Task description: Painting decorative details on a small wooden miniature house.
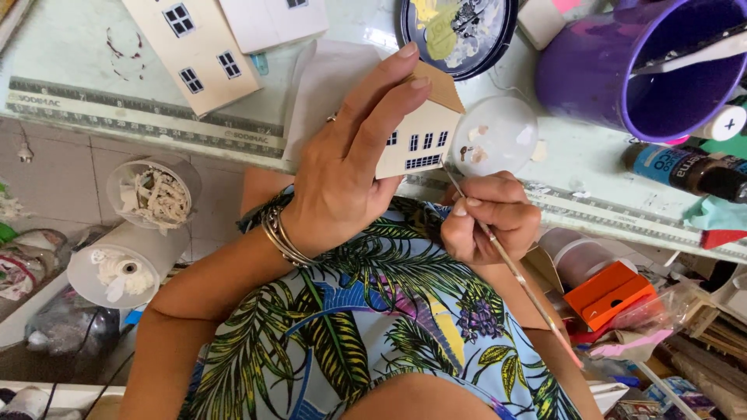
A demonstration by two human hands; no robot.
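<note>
Painting trim on the house [420,134]
Left hand [342,175] grips it; right hand [489,219], at 4 o'clock, pinches brush [513,268] (tip at wall); next stroke needs steadiness

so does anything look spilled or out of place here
Nothing spilled. The left hand holds the miniature house upright while the right hand paints it with a thin brush. Only dried paint smears mark the table.

Purple bucket [607,70] beside paint palette [455,35]; cream house facade [194,50] (windows cut out); orange box [607,292].
</note>
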